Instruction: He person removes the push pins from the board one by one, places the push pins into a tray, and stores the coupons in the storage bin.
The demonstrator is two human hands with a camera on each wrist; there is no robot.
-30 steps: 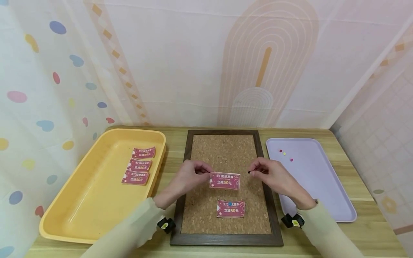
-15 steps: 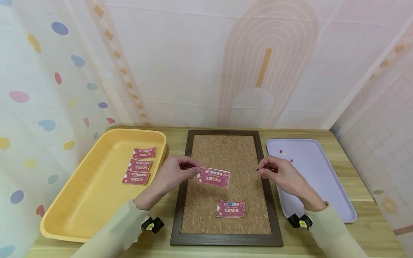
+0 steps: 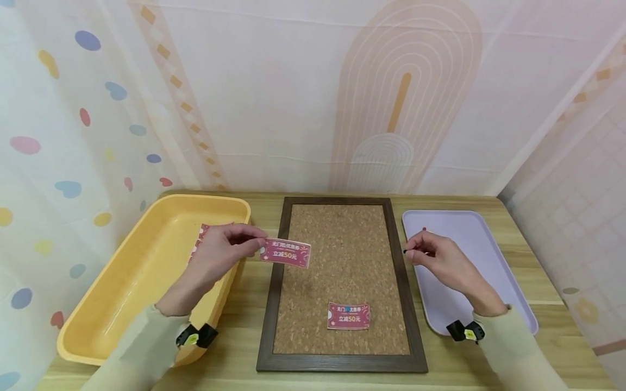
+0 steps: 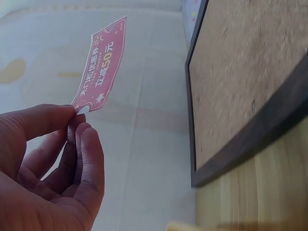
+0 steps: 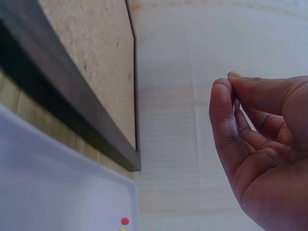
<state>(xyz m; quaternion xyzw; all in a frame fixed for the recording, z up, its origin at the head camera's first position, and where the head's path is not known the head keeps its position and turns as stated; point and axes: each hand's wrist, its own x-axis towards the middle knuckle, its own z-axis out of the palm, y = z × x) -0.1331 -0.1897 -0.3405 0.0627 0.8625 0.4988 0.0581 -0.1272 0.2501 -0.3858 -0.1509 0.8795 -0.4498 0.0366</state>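
Note:
My left hand (image 3: 217,259) pinches a pink paper coupon (image 3: 286,253) by its left end, between thumb and fingertips. The coupon (image 4: 101,67) is held in the air over the left frame of the corkboard (image 3: 342,228). My right hand (image 3: 444,266) pinches a small black pushpin (image 3: 405,251) above the lilac tray's left edge; only its dark tip (image 5: 231,74) shows past the fingers. A second coupon (image 3: 349,317) lies on the lower part of the cork, with a blue pushpin (image 3: 347,309) at its top.
A yellow bin (image 3: 142,271) stands on the left, its coupons (image 3: 201,233) mostly hidden behind my left hand. On the right, a lilac tray (image 3: 489,282) holds a red pushpin (image 5: 125,221) and a yellow one (image 5: 122,229). A patterned curtain (image 3: 274,108) hangs behind.
My left hand has moved left with the coupon, from over the cork to the frame's left side. My right hand has shifted right with the black pushpin, to the tray's edge.

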